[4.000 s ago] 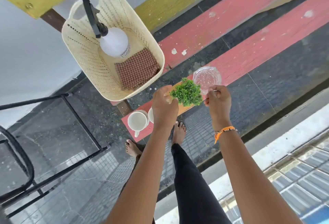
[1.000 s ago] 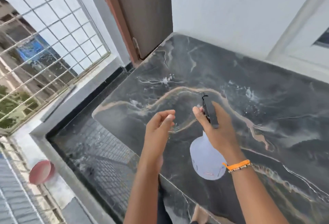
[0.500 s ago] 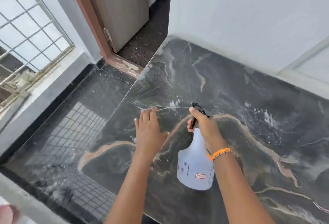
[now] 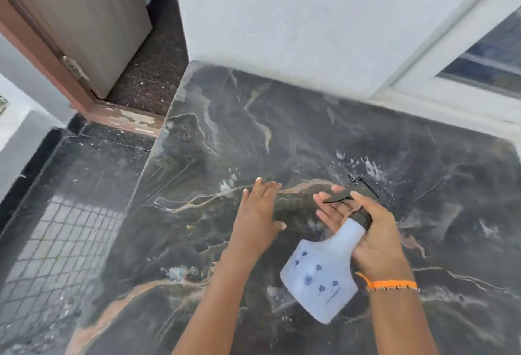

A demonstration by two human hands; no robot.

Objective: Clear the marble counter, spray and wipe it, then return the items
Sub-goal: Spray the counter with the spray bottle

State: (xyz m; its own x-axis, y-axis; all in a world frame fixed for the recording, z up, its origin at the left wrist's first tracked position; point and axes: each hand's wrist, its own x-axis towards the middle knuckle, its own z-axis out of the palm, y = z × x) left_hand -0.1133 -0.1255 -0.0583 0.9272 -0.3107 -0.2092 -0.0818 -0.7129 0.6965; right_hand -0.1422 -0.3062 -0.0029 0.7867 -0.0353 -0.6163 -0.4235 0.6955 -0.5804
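Holding the spray bottle (image 4: 320, 278) by its thin neck, the right hand (image 4: 372, 237) has its fingers curled round it, with the black trigger (image 4: 338, 198) by the fingertips. The bottle hangs tilted in the air above the marble counter (image 4: 310, 134), over the near middle part. The left hand (image 4: 260, 213) is flat and spread, holding nothing, low over the stone (I cannot tell if it touches).

What could go wrong? The left hand sits close to the nozzle, so a squeeze might wet the hand and not the stone. The neck is a small place to hold, so the bottle could slip and bang the counter.

The counter's left edge (image 4: 146, 168) drops to the tiled floor (image 4: 56, 241), so spray aimed that way may land down there. The white wall (image 4: 282, 16) closes off the back. There is lots of bare stone to the right and far side for moving about.
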